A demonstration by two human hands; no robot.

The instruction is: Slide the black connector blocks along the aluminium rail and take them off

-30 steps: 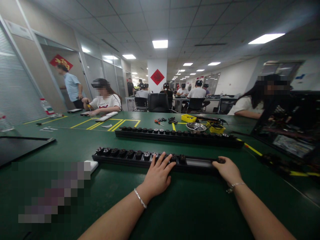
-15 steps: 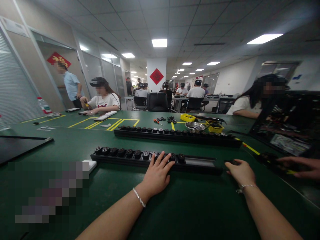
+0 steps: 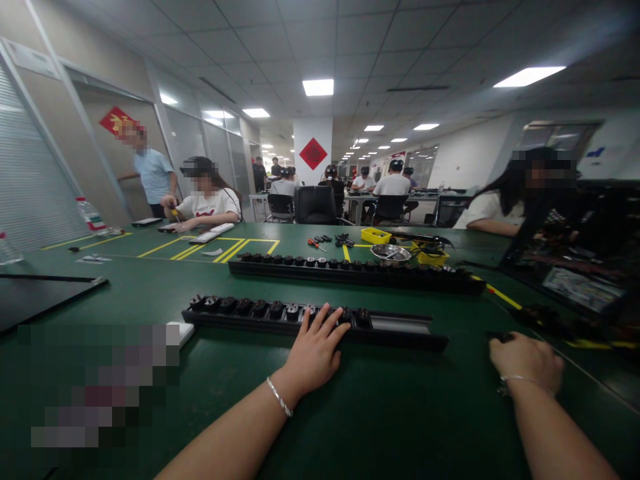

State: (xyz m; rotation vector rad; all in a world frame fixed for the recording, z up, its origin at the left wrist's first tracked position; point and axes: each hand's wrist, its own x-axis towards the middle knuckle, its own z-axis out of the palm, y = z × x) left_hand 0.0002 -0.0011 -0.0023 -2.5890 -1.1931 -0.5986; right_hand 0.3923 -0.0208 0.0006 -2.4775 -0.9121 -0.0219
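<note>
**Left hand (image 3: 315, 350) spread on a black socket strip (image 3: 240, 312); right hand (image 3: 527, 360) off its end**

The socket strip lies across the middle of the green table (image 3: 400, 413), parallel to its near edge. The left hand presses flat on it, fingers fanned. The right hand rests on the table past the strip's right end, apart from it, with its fingers curled under. Whether it grips anything cannot be told. A second strip (image 3: 350, 270) lies behind, near a metal bowl (image 3: 391, 252).

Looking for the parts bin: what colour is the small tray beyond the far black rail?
Yellow; the small tray shows best in the head view.
</note>
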